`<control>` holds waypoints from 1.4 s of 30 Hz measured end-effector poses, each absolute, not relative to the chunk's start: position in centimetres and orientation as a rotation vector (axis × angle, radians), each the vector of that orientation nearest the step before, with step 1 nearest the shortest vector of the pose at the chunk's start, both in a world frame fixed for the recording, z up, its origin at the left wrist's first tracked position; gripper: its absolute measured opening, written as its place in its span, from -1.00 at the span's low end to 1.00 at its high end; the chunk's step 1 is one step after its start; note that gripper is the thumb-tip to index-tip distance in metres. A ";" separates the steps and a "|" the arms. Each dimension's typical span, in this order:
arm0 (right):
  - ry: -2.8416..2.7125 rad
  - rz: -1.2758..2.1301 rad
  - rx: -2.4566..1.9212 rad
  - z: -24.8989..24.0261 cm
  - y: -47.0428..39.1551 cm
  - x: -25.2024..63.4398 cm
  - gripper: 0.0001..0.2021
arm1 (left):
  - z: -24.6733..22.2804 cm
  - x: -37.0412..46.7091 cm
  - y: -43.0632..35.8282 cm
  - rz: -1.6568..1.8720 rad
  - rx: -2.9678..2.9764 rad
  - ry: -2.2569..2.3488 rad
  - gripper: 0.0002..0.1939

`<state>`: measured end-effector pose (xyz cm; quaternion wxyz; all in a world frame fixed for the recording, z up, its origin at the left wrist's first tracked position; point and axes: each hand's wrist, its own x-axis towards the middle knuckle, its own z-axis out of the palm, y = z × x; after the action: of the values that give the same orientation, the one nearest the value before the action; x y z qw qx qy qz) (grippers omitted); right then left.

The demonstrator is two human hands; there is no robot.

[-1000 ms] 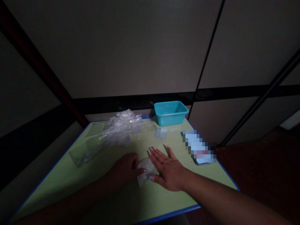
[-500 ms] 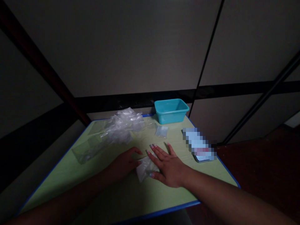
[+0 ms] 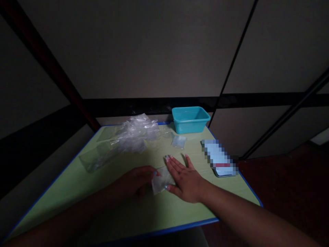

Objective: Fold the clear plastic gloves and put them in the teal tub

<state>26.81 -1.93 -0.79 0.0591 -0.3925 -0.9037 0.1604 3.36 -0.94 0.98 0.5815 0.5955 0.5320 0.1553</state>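
Observation:
A small clear plastic bag (image 3: 159, 183) lies flat on the pale green table (image 3: 190, 214). My right hand (image 3: 186, 180) rests palm down over its right part, fingers stretched and thumb on the lower edge. At the bag's upper left corner, the fingertips of my left hand (image 3: 140, 180) touch the plastic; the fingers are extended, and the thumb is in shadow. The parts of the bag beneath my right hand are hidden. Farther back lies another small flat packet (image 3: 178, 141), whitish-blue inside, which neither hand touches.
A heap of crumpled clear plastic bags (image 3: 136, 132) covers the back left of the table. The turquoise plastic basin (image 3: 190, 127) stands at the back edge, near the panelled wall (image 3: 154, 51). A phone (image 3: 219, 159), its screen blurred out, lies by the right edge.
My left fingers have moved from beside the bag onto its upper left corner. The bag looks flatter under my right hand, which stays spread in place. The view has shifted slightly.

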 end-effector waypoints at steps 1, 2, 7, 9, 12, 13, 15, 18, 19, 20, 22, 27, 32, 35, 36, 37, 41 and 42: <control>-2.735 0.483 -1.191 -0.8 -1.9 26.8 -0.20 | 0.8 3.3 -1.0 0.337 1.392 1.228 -0.40; -2.736 0.480 -1.195 -0.8 -1.9 26.8 -0.20 | 0.7 3.3 -1.1 0.320 1.394 1.219 -0.40; -2.764 0.469 -1.206 -0.5 -2.0 26.8 -0.21 | 1.4 3.5 -1.0 0.385 1.411 1.219 -0.49; -2.772 0.475 -1.213 -0.4 -2.0 26.8 -0.19 | 2.1 4.0 -0.7 0.404 1.436 1.198 -0.54; -2.781 0.489 -1.224 -0.4 -2.0 26.8 -0.17 | 3.1 5.1 0.1 0.411 1.493 1.147 -0.56; -2.780 0.488 -1.225 -0.4 -2.0 26.7 -0.16 | 3.4 5.6 0.5 0.408 1.514 1.130 -0.54; -2.780 0.477 -1.223 -0.5 -1.9 26.7 -0.14 | 3.8 6.7 1.2 0.399 1.558 1.102 -0.51; -2.786 0.459 -1.230 -0.4 -2.0 26.6 -0.10 | 3.9 8.3 2.5 0.385 1.615 1.060 -0.53; -2.787 0.454 -1.234 -0.2 -2.0 26.6 -0.10 | 3.8 8.8 2.9 0.382 1.634 1.045 -0.54; -2.784 0.447 -1.238 -0.1 -2.1 26.6 -0.12 | 3.6 9.2 3.3 0.383 1.653 1.032 -0.56; -2.767 0.439 -1.238 0.3 -2.3 26.6 -0.19 | 3.0 9.7 3.9 0.407 1.701 1.017 -0.61; -2.732 0.451 -1.206 0.8 -2.5 26.7 -0.16 | 1.1 8.2 4.5 0.551 1.891 1.078 -0.58; -2.733 0.457 -1.192 0.3 -2.4 26.8 -0.15 | -0.6 5.8 4.3 0.631 2.074 1.227 -0.52; -2.754 0.469 -1.199 0.0 -2.3 26.7 -0.10 | -1.0 5.8 4.2 0.643 2.160 1.190 -0.67; -2.757 0.480 -1.200 0.0 -2.2 26.8 -0.08 | -0.9 6.0 4.2 0.651 2.177 1.171 -0.73; -2.759 0.493 -1.198 -0.1 -2.1 26.8 -0.06 | -0.9 6.2 4.3 0.660 2.188 1.152 -0.77; -2.757 0.520 -1.162 0.0 -1.9 26.9 0.00 | -0.6 6.9 4.5 0.695 2.201 1.070 -0.76; -2.762 0.519 -1.156 0.0 -1.9 26.9 0.00 | -0.5 6.9 4.5 0.702 2.196 1.051 -0.75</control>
<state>26.94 -1.91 0.03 0.0512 -0.3800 -0.9077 0.1707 6.90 4.54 -0.55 0.2994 0.8269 0.3957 0.2645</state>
